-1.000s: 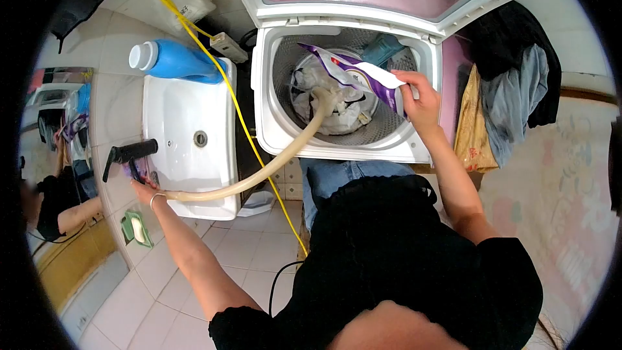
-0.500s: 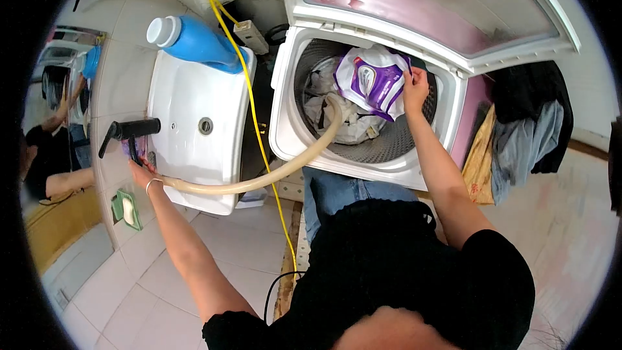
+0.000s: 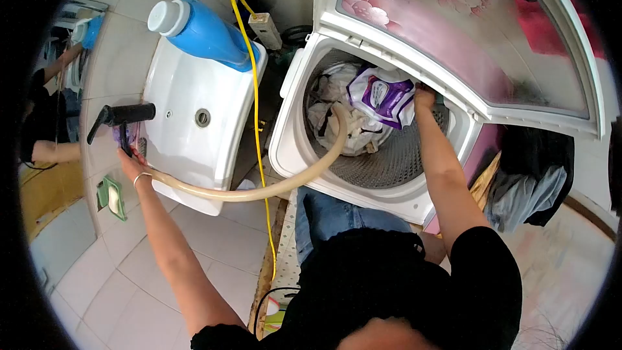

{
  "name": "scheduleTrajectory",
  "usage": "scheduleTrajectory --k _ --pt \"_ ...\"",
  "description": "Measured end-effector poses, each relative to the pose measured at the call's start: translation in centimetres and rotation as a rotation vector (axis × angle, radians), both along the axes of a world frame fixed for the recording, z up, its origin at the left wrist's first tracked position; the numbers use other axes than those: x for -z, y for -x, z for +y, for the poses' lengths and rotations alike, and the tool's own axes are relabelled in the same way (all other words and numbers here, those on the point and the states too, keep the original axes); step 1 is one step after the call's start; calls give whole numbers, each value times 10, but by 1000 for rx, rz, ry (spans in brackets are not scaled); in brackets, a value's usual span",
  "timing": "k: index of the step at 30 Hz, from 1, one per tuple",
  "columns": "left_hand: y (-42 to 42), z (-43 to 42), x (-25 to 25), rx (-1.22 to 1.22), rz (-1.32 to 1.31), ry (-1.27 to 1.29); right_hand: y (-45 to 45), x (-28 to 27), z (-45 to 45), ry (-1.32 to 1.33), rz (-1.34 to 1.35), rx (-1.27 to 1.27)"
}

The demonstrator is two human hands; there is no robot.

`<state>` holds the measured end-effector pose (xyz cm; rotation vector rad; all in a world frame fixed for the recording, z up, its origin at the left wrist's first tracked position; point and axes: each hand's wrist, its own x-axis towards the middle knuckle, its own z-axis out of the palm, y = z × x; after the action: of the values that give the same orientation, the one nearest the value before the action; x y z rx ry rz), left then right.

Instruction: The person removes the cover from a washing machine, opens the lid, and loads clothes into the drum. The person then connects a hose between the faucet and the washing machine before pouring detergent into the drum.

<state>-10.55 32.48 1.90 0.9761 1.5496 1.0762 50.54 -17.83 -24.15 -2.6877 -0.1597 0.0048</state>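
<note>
Purple-and-white packet [image 3: 382, 94] inside the washing machine [image 3: 286, 139], over pale laundry [image 3: 334, 81], probably light, soft, floppy and rather slick, best pinched by a side edge. At that edge, right hand [image 3: 424, 98] with grip closed on the packet, partly in shadow. Farther out, beige hose [image 3: 291, 183] arching across the sink [image 3: 175, 78] to the left hand [image 3: 133, 163] beneath the black faucet [image 3: 123, 115], cannot tell how closed there.

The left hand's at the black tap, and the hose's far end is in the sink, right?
Not quite: the head view shows the hose bending into the washing machine, not the sink. The left hand is at the black tap.
</note>
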Motion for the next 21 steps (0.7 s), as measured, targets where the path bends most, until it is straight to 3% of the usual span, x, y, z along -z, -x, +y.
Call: scheduleTrajectory --k 1,2,5,7,10,11,13,14,16,21 --pt "2 1 1 18 -5 -1 8 -13 9 146 -206 -80" --pt "3 2 1 38 -9 -4 15 -28 14 107 22 -55" --pt "1 2 1 2 30 8 33 -21 32 211 -58 -91" --pt "3 3 3 9 25 7 56 -65 54 185 12 -48" --pt "-1 1 -1 6 25 2 73 -98 70 338 -116 -271" --pt "-4 -2 -4 -4 28 -2 81 -95 73 341 -116 -277" --pt "-1 -1 -3 6 26 11 97 -79 78 213 -207 -608" --pt "0 -1 -3 24 23 18 105 -74 81 212 -205 -612" --pt "4 1 -1 35 16 15 116 -64 90 243 144 -925" --pt "-3 2 -3 -76 3 36 129 -14 127 443 342 -1010"
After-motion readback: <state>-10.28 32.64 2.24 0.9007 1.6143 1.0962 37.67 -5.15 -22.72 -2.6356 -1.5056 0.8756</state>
